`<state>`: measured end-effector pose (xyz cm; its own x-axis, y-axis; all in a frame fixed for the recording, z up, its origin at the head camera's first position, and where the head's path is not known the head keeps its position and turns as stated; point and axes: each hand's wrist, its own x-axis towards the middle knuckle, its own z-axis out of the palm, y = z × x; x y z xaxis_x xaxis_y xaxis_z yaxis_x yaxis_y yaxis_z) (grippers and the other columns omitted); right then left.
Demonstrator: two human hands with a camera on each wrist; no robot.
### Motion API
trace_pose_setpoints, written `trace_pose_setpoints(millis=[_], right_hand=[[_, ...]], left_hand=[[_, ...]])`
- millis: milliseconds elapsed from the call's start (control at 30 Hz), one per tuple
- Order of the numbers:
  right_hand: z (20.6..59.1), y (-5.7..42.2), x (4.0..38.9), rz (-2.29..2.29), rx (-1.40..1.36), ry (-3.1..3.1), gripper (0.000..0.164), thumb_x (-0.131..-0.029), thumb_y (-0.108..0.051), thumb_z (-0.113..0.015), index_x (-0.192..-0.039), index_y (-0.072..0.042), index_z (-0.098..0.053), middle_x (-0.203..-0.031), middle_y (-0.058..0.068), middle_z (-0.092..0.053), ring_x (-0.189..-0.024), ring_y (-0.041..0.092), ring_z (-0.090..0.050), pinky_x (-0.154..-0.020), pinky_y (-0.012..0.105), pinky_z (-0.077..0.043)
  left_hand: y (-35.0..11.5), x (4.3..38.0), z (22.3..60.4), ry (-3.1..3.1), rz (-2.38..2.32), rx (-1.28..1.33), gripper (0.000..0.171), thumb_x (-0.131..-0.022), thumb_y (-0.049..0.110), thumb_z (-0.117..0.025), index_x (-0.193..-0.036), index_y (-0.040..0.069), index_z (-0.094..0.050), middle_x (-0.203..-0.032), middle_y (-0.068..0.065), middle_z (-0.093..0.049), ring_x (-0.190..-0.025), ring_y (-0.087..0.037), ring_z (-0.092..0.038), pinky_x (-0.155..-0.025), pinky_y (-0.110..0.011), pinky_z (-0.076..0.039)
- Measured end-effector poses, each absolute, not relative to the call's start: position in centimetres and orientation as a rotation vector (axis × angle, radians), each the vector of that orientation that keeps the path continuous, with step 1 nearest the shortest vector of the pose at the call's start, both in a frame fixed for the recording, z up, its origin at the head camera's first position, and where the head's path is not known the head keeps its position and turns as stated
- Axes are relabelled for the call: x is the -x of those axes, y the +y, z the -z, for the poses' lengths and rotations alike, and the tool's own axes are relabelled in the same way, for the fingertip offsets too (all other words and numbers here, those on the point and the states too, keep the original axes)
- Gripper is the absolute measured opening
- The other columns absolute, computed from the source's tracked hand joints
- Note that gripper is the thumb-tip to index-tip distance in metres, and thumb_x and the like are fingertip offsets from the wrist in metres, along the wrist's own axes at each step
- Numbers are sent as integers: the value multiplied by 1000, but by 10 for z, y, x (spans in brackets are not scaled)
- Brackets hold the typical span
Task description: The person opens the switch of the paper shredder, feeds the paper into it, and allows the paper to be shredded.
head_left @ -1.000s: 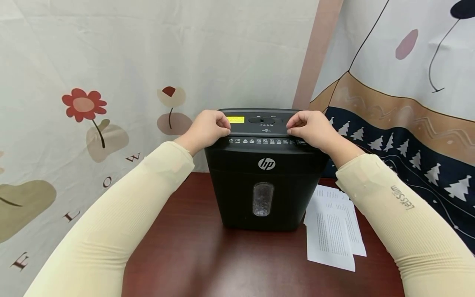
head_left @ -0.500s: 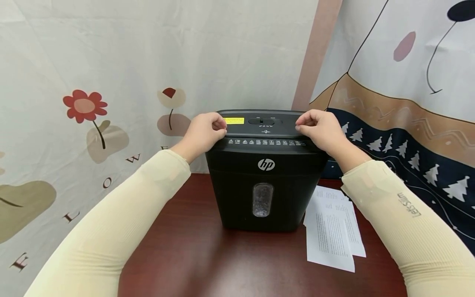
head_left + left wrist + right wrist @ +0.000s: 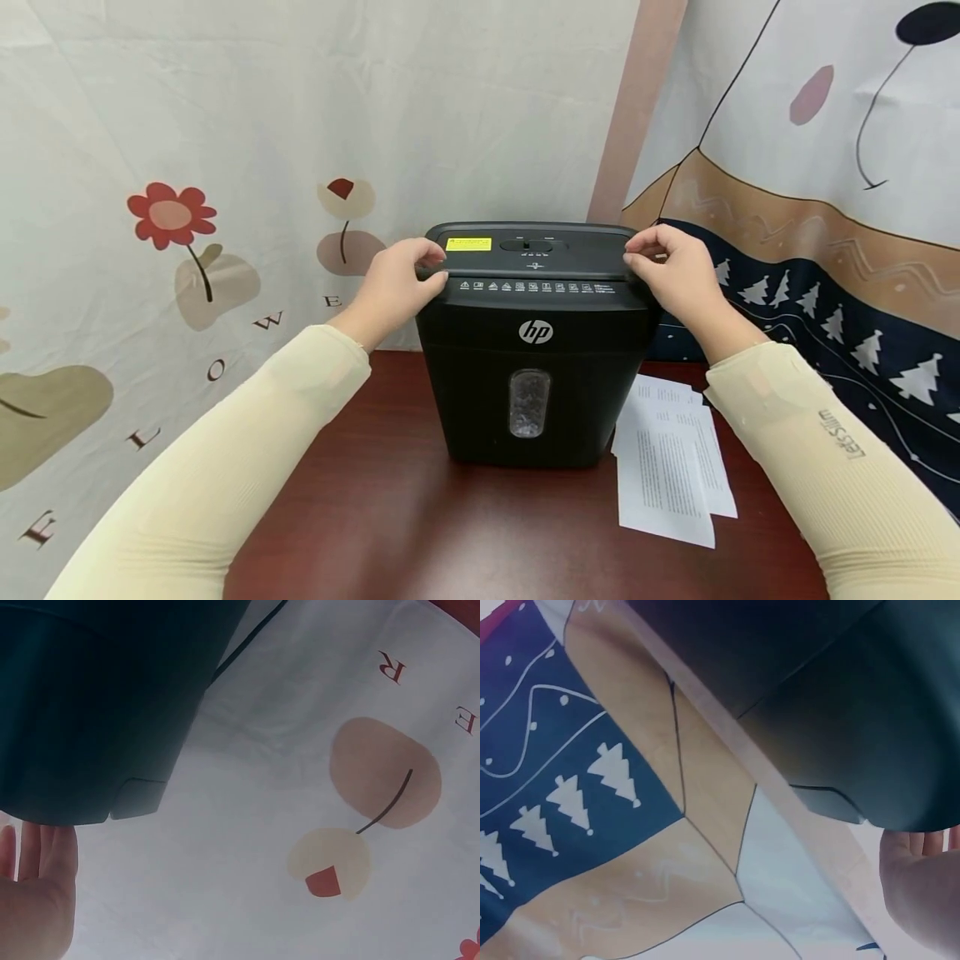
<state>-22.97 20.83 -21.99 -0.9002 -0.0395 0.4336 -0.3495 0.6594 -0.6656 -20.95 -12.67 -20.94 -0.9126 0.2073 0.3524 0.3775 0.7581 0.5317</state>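
A black HP paper shredder [image 3: 480, 392] stands upright on the table, with a yellow label, a slider switch and a row of icons on top. My left hand [image 3: 393, 279] is at the shredder's left top edge, thumb apart from the bent fingers and nothing between them. At the opposite end, my right hand [image 3: 682, 267] has its fingers loosely bent over the right top corner and also holds nothing. Both wrist views show the shredder's dark side, with the left hand [image 3: 37, 907] and the right hand [image 3: 922, 889] at its upper edge.
Several printed paper sheets [image 3: 663, 467] lie overlapping on the dark red table [image 3: 360, 517], right of the shredder. Behind rises a white fabric backdrop [image 3: 480, 108] with printed flowers. A patterned cloth with trees [image 3: 787, 287] hangs at the right.
Both hands have moved outward along the shredder's top, left hand to the left and right hand to the right. Their fingertips have parted, baring more of the lid. The shredder and sheets stay put.
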Motion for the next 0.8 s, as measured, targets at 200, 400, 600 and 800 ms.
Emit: trace_pose_setpoints(millis=[200,400,600,800], right_hand=[[227,220,227,-1129,-249,-2388,20,-96,-17,-60,-107,-1,-64,-107,16,-64,-93,19,-55,-76,15,-43],[238,235,227,-1159,-161,-2309,25,-95,-20,-61,-108,1,-64,-100,6,-64,-86,2,-52,-74,11,-42],[248,252,224,-1236,-80,-2280,27,-95,-22,-61,-110,0,-62,-91,-14,-55,-82,-4,-52,-69,10,-43],[261,263,223,-1254,-12,-2285,25,-95,-20,-61,-109,0,-61,-89,-19,-53,-83,-3,-50,-71,11,-41]], left_hand=[[-135,203,216,-2664,857,480,29,-93,12,-60,-120,1,-60,-123,-13,-60,-114,-27,-54,-100,-42,-44],[-139,197,221,-2659,825,492,30,-93,14,-61,-120,1,-61,-123,-13,-60,-113,-27,-54,-100,-43,-43],[-141,192,224,-2640,817,514,31,-93,16,-61,-121,2,-61,-123,-12,-59,-114,-26,-54,-99,-44,-44],[-141,187,225,-2601,810,551,30,-92,15,-63,-118,2,-62,-121,-12,-60,-114,-26,-54,-99,-43,-44]])
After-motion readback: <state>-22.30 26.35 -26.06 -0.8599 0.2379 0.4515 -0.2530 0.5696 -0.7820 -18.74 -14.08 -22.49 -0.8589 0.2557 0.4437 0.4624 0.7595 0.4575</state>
